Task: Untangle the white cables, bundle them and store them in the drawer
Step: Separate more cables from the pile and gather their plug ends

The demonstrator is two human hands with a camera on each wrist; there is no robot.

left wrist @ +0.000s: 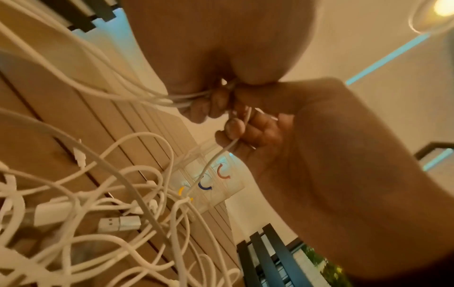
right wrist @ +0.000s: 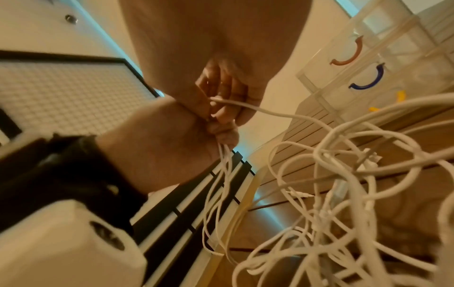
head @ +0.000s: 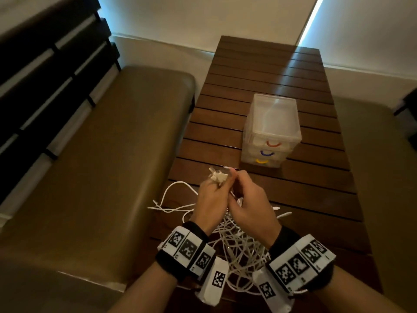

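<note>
Left hand (head: 212, 199): raised above the near end of the table, fingers curled round a small gathered bunch of white cable strands; pale connector ends (head: 218, 176) stick up out of the top of the fist. From the left wrist view several strands run out of the closed fingers (left wrist: 196, 108) toward the near left.

Right hand (head: 250, 203): pressed against the left hand, thumb and fingertips pinched on a single thin white strand; the right wrist view shows that strand leaving the fingers (right wrist: 221, 93) and curving away to the right.

White cables (head: 239, 249): thin, round, glossy white cords in a loose knotted heap on the table, directly beneath and between both wrists; loops spill left past the left hand, and two plug ends lie just right of the right hand. A silver USB-A plug (left wrist: 120, 223) lies among the loops on the tabletop.

Drawer unit (head: 272, 132): translucent plastic, three stacked drawers, all shut, with curved handles, red (head: 273, 144) on top, blue (head: 267, 153) in the middle, yellow (head: 261, 161) at the bottom; stands farther along the table, beyond the hands, apart from the cables.

Table (head: 225, 136): dark brown wooden slats.

Bench (head: 101, 154): olive-brown padded seat, left of the table
</note>
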